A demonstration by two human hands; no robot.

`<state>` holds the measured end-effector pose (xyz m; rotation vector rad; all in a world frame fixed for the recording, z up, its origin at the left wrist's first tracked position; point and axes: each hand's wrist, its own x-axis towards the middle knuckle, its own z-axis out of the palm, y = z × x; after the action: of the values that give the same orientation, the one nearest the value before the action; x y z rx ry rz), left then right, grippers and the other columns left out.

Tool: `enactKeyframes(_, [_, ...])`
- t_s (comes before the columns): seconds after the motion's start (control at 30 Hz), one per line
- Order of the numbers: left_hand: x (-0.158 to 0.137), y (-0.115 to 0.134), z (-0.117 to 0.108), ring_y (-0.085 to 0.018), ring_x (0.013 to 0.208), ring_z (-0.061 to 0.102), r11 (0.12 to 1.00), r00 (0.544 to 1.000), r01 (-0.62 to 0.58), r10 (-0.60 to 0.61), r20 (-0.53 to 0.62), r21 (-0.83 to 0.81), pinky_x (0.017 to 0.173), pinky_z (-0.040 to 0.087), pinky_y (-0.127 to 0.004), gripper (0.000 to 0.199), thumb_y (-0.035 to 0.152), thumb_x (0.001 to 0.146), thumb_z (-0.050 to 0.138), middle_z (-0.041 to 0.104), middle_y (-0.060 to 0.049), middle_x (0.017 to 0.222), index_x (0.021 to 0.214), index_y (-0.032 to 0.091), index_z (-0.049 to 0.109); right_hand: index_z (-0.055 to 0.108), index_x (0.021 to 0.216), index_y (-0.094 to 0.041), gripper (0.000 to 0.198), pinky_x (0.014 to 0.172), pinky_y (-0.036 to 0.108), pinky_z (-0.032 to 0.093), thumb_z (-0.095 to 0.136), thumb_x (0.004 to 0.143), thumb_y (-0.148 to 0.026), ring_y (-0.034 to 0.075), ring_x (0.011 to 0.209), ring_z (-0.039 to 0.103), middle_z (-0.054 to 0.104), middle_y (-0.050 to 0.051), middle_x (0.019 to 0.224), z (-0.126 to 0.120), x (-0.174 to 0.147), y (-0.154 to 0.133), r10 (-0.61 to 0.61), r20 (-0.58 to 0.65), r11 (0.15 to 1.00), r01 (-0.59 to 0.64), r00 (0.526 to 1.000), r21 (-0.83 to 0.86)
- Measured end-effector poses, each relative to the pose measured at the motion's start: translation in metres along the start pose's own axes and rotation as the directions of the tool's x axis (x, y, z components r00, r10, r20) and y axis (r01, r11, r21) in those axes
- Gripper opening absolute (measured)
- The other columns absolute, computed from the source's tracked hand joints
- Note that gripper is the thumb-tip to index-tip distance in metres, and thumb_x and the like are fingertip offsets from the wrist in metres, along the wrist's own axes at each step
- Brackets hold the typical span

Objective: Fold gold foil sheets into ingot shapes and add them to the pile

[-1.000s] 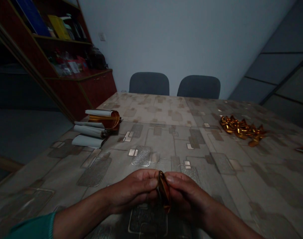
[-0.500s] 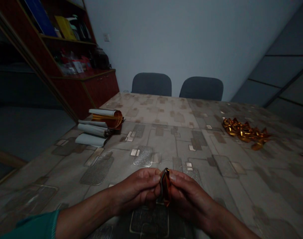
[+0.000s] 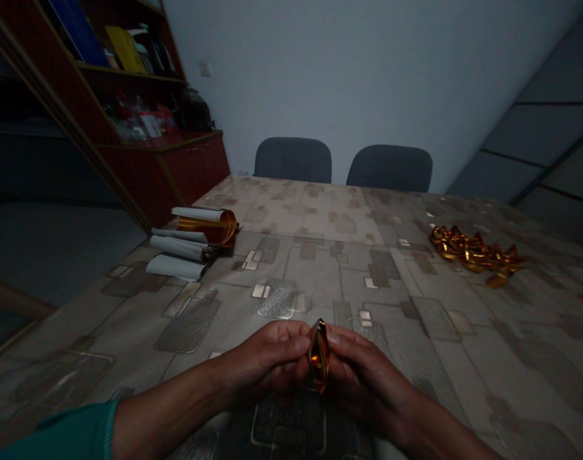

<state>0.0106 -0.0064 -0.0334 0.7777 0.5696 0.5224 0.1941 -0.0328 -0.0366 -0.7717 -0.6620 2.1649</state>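
and it's coppery gold on the foil piece (image 3: 320,363), teal on the sleeve (image 3: 66,431) left of it, grey-and-beige rectangles patterning the tablecloth (image 3: 320,275) beneath it, dark grey chairs (image 3: 294,160) beyond it!

Folded paper (image 3: 319,359) near 6 o'clock: gleaming, metallic, foil-like. Gold heap (image 3: 474,257) at 3 o'clock: shining the same, creased. Paper stack (image 3: 188,248) at 9 o'clock: showing matt grey faces, glossy gold inside. Tablecloth (image 3: 327,278): looking smooth, plastic-like, some patches glinting. Sleeve (image 3: 75,433) at 8 o'clock: looking like matt cloth.
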Motion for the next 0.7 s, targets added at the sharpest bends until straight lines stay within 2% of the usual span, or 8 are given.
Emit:
enactKeyframes(0.1, [0.0008, 0.0006, -0.0010, -0.014, 0.061, 0.059, 1.000, 1.000, 0.003, -0.003, -0.014, -0.026, 0.056, 0.044, -0.022, 0.036, 0.047, 0.077, 0.076, 0.058, -0.001, 0.064, 0.087, 0.013, 0.066, 0.069, 0.095, -0.017, 0.028, 0.069, 0.027, 0.048, 0.072, 0.083, -0.042, 0.015, 0.071, 0.063, 0.068, 0.005, 0.082, 0.0027, -0.0004, -0.0021, 0.008, -0.037, 1.000, -0.007, 0.999, 0.025])
enactKeyframes(0.23, [0.0006, -0.0010, -0.0032, -0.011, 0.056, 0.056, 0.999, 1.000, 0.019, -0.020, -0.018, -0.035, 0.051, 0.041, -0.019, 0.035, 0.044, 0.081, 0.073, 0.062, -0.004, 0.069, 0.093, 0.011, 0.069, 0.069, 0.096, -0.016, 0.029, 0.060, 0.025, 0.045, 0.069, 0.085, -0.043, 0.013, 0.063, 0.058, 0.067, 0.005, 0.079, 0.0026, -0.0007, -0.0024, -0.001, -0.005, 1.000, 0.001, 1.000, 0.012])
enactKeyframes(0.4, [0.0006, 0.0001, -0.0040, -0.009, 0.055, 0.054, 0.998, 0.999, 0.037, -0.038, -0.018, -0.048, 0.052, 0.040, -0.018, 0.038, 0.041, 0.081, 0.072, 0.065, -0.006, 0.073, 0.101, 0.008, 0.070, 0.067, 0.085, -0.018, 0.018, 0.052, 0.021, 0.040, 0.069, 0.088, -0.035, 0.008, 0.048, 0.043, 0.052, -0.004, 0.061, -0.0007, 0.0004, -0.0008, -0.031, 0.046, 0.999, 0.030, 0.998, 0.021])
enactKeyframes(0.5, [0.0014, 0.0017, -0.0033, -0.009, 0.054, 0.054, 0.997, 0.999, 0.047, -0.047, -0.003, -0.058, 0.052, 0.043, -0.019, 0.037, 0.040, 0.082, 0.072, 0.066, -0.008, 0.076, 0.100, 0.008, 0.070, 0.067, 0.086, -0.018, 0.016, 0.053, 0.021, 0.041, 0.068, 0.088, -0.034, 0.008, 0.046, 0.040, 0.049, -0.005, 0.059, -0.0015, 0.0009, -0.0004, -0.037, 0.036, 0.999, 0.037, 0.999, 0.013])
enactKeyframes(0.6, [0.0023, 0.0023, -0.0028, -0.008, 0.052, 0.053, 0.996, 0.999, 0.039, -0.039, 0.000, -0.076, 0.051, 0.044, -0.019, 0.035, 0.040, 0.080, 0.073, 0.066, -0.008, 0.076, 0.097, 0.009, 0.070, 0.067, 0.090, -0.019, 0.019, 0.050, 0.021, 0.041, 0.071, 0.084, -0.037, 0.008, 0.045, 0.040, 0.050, -0.006, 0.058, 0.0001, 0.0010, -0.0016, -0.033, 0.009, 0.999, 0.033, 0.999, -0.001])
enactKeyframes(0.7, [0.0029, 0.0016, -0.0037, -0.008, 0.052, 0.054, 0.996, 0.999, 0.031, -0.033, -0.020, -0.088, 0.047, 0.043, -0.016, 0.036, 0.040, 0.079, 0.074, 0.066, -0.008, 0.075, 0.095, 0.008, 0.070, 0.065, 0.086, -0.019, 0.026, 0.041, 0.020, 0.035, 0.071, 0.083, -0.044, 0.008, 0.041, 0.037, 0.047, -0.007, 0.052, 0.0035, 0.0006, -0.0042, -0.029, -0.001, 1.000, 0.029, 1.000, -0.010])
